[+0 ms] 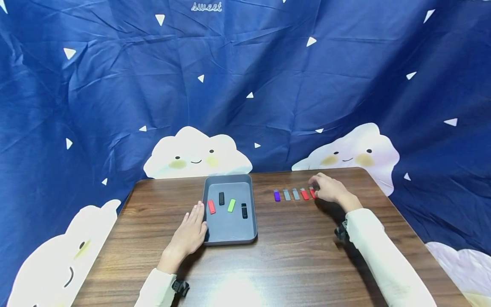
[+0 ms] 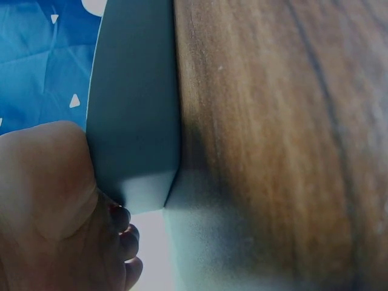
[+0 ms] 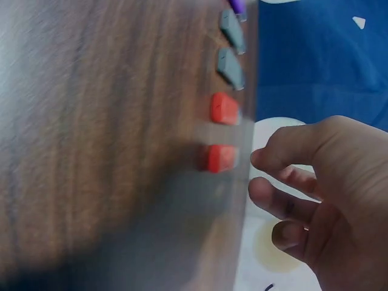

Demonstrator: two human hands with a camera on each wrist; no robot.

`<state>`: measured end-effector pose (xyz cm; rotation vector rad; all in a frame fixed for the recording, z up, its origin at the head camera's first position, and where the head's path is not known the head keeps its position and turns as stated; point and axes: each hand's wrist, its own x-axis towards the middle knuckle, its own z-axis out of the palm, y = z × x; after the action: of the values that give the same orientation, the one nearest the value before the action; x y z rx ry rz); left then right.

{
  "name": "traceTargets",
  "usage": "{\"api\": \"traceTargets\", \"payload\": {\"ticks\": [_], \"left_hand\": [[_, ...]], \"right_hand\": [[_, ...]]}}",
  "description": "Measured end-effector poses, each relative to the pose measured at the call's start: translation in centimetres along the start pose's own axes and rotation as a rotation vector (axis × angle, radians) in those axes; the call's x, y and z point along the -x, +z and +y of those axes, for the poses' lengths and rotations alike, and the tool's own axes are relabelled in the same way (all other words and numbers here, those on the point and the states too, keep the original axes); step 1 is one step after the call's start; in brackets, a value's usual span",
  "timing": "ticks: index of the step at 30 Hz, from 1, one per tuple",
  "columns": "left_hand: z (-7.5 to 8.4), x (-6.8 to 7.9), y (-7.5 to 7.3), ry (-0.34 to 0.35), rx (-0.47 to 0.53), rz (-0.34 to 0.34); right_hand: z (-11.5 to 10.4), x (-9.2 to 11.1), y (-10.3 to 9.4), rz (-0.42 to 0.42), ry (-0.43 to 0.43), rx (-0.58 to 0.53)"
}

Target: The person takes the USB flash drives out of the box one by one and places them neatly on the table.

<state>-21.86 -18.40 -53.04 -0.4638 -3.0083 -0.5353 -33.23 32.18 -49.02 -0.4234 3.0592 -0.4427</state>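
My left hand [image 1: 190,232] lies with straight fingers along the left side of a grey tray [image 1: 230,242], touching its wall. Inside the tray are a red stick [image 1: 212,207], a green one [image 1: 231,205] and two black sticks [image 1: 221,198], shaped like USB drives. To the right, USB flash drives with metal plugs form a row: purple [image 1: 277,196], two grey [image 1: 287,195] and two red [image 1: 304,194]. Over the row's right end hovers my right hand [image 1: 329,187], fingers loosely bent. In the right wrist view its fingertips sit apart from the nearest red flash drive [image 3: 222,158], holding nothing.
A brown wooden table [image 1: 291,256] carries everything. Behind it hangs a blue curtain [image 1: 268,85] with white triangles and smiling clouds. Small black devices [image 1: 180,288] are strapped at both wrists, over white sleeves.
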Motion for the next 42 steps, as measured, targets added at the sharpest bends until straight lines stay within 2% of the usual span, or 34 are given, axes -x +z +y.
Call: {"api": "traceTargets", "payload": {"ticks": [8,16,30,42], "left_hand": [[-0.1,-0.1,0.1,-0.003,-0.007,-0.009],[-0.2,-0.2,0.2,-0.006,-0.007,-0.008],[-0.1,-0.2,0.2,0.004,-0.008,0.004],[0.0,-0.1,0.1,-0.012,-0.006,-0.014]], "right_hand": [[-2.3,-0.8,-1.5,0.042,-0.044,0.026],[-5.3,-1.3,-2.7,0.091,-0.129,0.085],[-10.9,-1.8,-3.5,0.155,-0.311,0.157],[-14.7,-2.9,-3.8,0.145,-0.369,0.181]]}}
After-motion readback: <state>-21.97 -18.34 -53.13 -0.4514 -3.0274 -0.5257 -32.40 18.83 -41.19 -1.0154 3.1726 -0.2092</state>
